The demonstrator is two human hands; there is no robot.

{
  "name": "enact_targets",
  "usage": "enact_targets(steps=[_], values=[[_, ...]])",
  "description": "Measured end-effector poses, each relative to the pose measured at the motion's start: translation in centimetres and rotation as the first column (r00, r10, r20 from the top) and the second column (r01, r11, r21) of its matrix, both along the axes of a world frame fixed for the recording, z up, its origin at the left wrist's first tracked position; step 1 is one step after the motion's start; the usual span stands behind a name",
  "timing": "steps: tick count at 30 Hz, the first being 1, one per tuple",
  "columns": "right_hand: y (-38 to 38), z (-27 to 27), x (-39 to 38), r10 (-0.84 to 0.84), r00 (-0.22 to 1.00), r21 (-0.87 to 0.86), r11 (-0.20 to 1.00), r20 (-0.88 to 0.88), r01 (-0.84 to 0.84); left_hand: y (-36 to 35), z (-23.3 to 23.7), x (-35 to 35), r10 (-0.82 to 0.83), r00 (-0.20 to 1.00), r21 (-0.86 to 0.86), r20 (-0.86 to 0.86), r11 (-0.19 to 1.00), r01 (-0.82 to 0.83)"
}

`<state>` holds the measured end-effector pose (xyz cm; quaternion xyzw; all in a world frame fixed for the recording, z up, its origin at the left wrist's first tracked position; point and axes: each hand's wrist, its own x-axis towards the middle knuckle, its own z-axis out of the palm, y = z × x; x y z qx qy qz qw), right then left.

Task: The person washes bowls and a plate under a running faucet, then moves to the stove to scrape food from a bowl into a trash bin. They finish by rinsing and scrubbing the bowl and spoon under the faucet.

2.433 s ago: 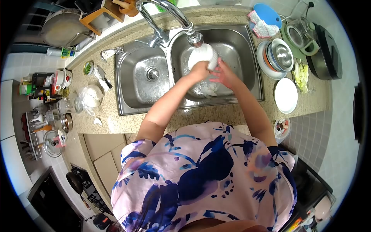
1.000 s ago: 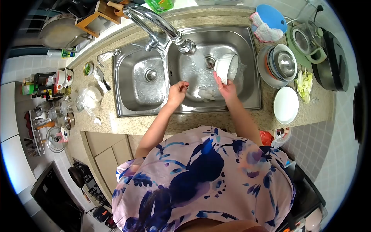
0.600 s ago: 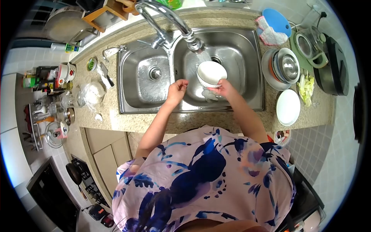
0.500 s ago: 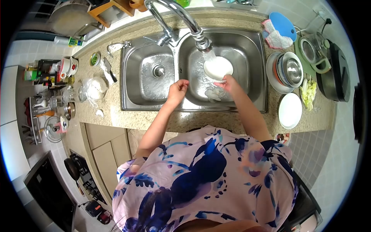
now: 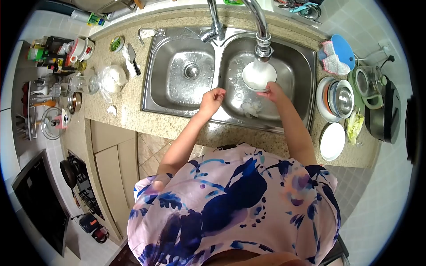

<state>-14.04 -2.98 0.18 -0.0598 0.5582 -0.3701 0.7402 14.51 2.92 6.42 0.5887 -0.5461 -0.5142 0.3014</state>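
Note:
A round white bowl (image 5: 254, 82) is under the running faucet (image 5: 263, 52) in the right basin (image 5: 290, 66). My right hand (image 5: 274, 93) grips its near rim between thumb and fingers. Over the near end of the divider between the two basins is my left hand (image 5: 212, 102), its fingers curled closed and nothing showing in them. A wet, whitish crumpled piece (image 5: 251, 108) lies on the basin floor, below the bowl.
Right of the sink stand stacked bowls and plates (image 5: 325, 99), a white plate (image 5: 333, 142), cabbage leaves (image 5: 355, 127) and a blue board (image 5: 343, 52) with a cloth. On the left counter are a knife (image 5: 134, 62), a plastic bag (image 5: 112, 79) and a small bowl of greens (image 5: 116, 44).
My view has shifted and turned slightly. The bowl now sits more directly under the faucet stream, still in my right hand. My left hand stays closed near the divider.

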Motion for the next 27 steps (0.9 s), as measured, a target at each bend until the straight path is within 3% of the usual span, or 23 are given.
enact_targets(steps=[1, 3, 4, 6, 7, 9, 10, 12, 15, 19, 22, 23, 24, 25, 26, 27], values=[[-0.8, 0.0, 0.4, 0.007, 1.000, 0.003, 1.000, -0.003, -0.007, 0.0, 0.3, 0.1, 0.008, 0.999, 0.011, 0.031, 1.000, -0.008], [-2.0, 0.2, 2.0, 0.103, 0.952, -0.023, 0.993, -0.289, -0.114, 0.0, 0.7, -0.3, 0.013, 1.000, -0.014, 0.022, 1.000, -0.012], [-2.0, 1.7, 3.2, 0.109, 0.951, -0.022, 0.993, -0.290, -0.120, 0.1, 0.7, -0.5, 0.009, 1.000, -0.041, 0.017, 0.999, -0.008], [-2.0, 4.7, 5.1, 0.136, 0.804, -0.109, 0.964, -0.579, -0.241, 0.0, 0.4, -0.3, -0.004, 1.000, -0.050, -0.003, 0.999, 0.004], [-2.2, 5.2, 5.5, 0.134, 0.803, -0.111, 0.964, -0.580, -0.241, -0.1, 0.3, -0.2, -0.030, 1.000, -0.001, -0.006, 1.000, 0.030], [-2.3, 6.3, 6.1, 0.138, 0.399, -0.089, 0.861, -0.907, -0.502, -0.2, 0.5, -0.2, -0.060, 0.998, 0.044, -0.012, 0.997, 0.061], [-2.5, 6.9, 6.3, 0.134, 0.397, -0.092, 0.861, -0.908, -0.500, -0.2, 0.6, -0.1, -0.060, 0.998, 0.070, 0.007, 0.996, 0.059], [-2.7, 8.0, 6.6, 0.066, 0.102, -0.003, 0.827, -0.993, -0.563, -0.1, 0.8, -0.2, -0.059, 0.998, 0.095, 0.026, 0.994, 0.056], [-2.5, 8.6, 6.4, -0.019, 0.079, -0.060, 0.830, -0.997, -0.554, 0.2, 1.0, -0.5, -0.098, 0.993, 0.100, 0.060, 0.991, 0.091], [-2.0, 8.7, 5.3, -0.001, 0.040, -0.023, 0.833, -0.999, -0.553, 0.9, 0.9, -0.8, -0.090, 0.996, 0.080, 0.029, 0.993, 0.087], [-2.0, 7.3, 3.2, -0.054, 0.127, -0.115, 0.837, -0.990, -0.535, 1.0, 1.2, -1.1, -0.092, 0.995, 0.078, 0.029, 0.993, 0.090], [-1.8, 7.2, 2.7, 0.055, 0.479, -0.158, 0.906, -0.876, -0.394, 1.0, 1.3, -1.3, -0.084, 0.996, 0.074, 0.021, 0.994, 0.082], [-1.5, 7.2, 2.1, 0.105, 0.771, -0.139, 0.960, -0.628, -0.244, 1.1, 1.5, -1.5, -0.088, 0.996, 0.070, 0.022, 0.994, 0.087], [-0.9, 6.9, 1.4, 0.099, 0.772, -0.145, 0.960, -0.628, -0.241, 1.1, 1.7, -1.8, -0.086, 0.996, 0.081, -0.005, 0.993, 0.086], [0.1, 6.6, 0.9, 0.078, 0.940, -0.127, 0.984, -0.331, -0.126, 0.9, 2.0, -2.0, -0.082, 0.996, 0.090, -0.033, 0.992, 0.085], [0.9, 6.0, 0.5, 0.026, 1.000, -0.070, 0.997, 0.002, -0.026, 0.8, 1.6, -2.1, -0.084, 0.996, 0.083, -0.032, 0.993, 0.086]])
